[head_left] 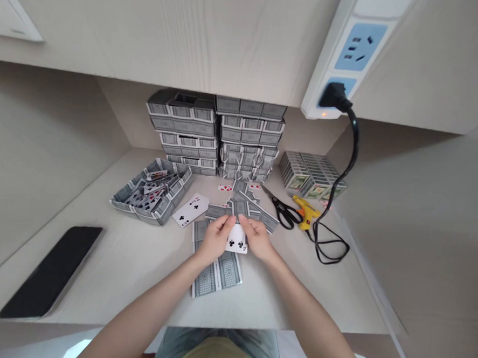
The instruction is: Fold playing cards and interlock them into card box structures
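A playing card (pixel 236 242), a four of clubs bent over at its upper part, is between my two hands near the desk's middle. My left hand (pixel 216 237) pinches its left side, thumb on top. My right hand (pixel 257 238) grips the right side in the same way, the two thumbs almost touching. Under and below the hands lies a flat panel of joined grey-backed cards (pixel 217 275). Loose grey-backed cards (pixel 265 218) are spread just beyond my fingers. To their left rests a face-up two of clubs (pixel 191 209).
Card-made boxes (pixel 189 119) are stacked at the back. A card-made tray (pixel 156 214) holds loose cards at left, near a black phone-like slab (pixel 51 273). Black scissors (pixel 288 211), a yellow glue gun (pixel 307 213), its cord and packed decks (pixel 312 175) lie right. A power strip (pixel 352 51) hangs above.
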A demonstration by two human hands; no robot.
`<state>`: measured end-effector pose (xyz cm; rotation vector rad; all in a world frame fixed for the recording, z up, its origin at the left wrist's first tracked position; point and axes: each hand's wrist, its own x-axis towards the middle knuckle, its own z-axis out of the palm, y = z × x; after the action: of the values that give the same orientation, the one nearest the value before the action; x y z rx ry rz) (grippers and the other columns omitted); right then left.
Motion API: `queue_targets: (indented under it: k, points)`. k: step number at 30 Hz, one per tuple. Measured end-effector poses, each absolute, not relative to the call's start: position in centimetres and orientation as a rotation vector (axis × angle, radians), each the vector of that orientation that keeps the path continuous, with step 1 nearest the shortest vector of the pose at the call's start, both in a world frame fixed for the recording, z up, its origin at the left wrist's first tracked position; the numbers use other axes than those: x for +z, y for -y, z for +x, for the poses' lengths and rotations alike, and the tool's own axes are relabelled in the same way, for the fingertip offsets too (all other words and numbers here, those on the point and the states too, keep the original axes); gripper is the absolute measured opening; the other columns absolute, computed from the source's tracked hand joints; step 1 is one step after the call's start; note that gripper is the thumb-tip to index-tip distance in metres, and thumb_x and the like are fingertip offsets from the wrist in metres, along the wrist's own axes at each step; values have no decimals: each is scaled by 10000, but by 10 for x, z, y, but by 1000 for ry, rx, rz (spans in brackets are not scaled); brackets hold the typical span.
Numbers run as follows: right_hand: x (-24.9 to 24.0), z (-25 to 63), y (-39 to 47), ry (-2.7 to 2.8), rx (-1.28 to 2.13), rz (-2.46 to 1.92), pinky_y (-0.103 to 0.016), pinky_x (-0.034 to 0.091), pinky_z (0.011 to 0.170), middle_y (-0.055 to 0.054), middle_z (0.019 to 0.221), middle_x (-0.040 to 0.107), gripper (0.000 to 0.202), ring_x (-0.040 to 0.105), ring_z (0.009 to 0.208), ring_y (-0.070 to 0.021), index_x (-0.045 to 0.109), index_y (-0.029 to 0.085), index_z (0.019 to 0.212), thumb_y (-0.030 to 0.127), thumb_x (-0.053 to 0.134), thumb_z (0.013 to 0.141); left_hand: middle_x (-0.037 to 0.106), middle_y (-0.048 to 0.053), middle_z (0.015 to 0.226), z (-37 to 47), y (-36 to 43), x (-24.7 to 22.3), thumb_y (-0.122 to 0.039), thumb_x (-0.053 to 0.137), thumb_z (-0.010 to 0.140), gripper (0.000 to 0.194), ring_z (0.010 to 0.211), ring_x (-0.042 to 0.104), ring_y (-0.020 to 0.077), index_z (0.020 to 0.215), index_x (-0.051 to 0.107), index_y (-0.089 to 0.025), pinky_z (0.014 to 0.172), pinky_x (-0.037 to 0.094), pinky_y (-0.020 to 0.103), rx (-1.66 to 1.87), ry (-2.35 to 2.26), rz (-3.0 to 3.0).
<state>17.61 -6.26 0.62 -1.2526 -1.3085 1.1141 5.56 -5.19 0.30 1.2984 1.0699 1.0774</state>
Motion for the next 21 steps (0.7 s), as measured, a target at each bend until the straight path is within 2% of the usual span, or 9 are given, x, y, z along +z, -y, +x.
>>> queue_targets:
  k: [4,9,15,18,21]
  points:
    - [11,177,65,1226,1318,-1198,-201,255,314,43,393,448,473,373,314,-74,462,173,526,585,432,757,485,-44,547,55,51,8,-507,518,718,347,449,435,84,705,498,-161,428,360,206,962,-909,1025]
    - [7,178,59,1161,1168,-1249,-200,281,327,51,376,440,448,385,314,-75,470,174,541,570,463,751,531,-35,552,47,43,13,-476,582,680,329,474,485,86,683,520,-153,418,373,185,1019,-988,1080]
    - [-1,182,52,1189,1020,-1233,-231,383,444,29,502,512,374,469,437,-106,527,175,633,509,450,783,580,-42,660,44,39,15,-303,740,527,354,599,571,110,755,507,-165,550,487,242,1001,-996,929]
    - [-1,181,54,1247,956,-1249,-239,398,489,19,543,526,353,489,495,-118,559,176,648,469,436,803,588,-41,646,46,40,13,-261,754,495,357,585,571,108,717,494,-157,576,490,257,1002,-1009,848]
    - [2,183,55,1290,888,-1236,-250,425,544,-12,690,607,295,538,604,-141,631,185,786,434,472,789,583,-42,590,47,38,9,-247,754,483,336,542,552,97,673,495,-151,570,471,246,1015,-1020,856]
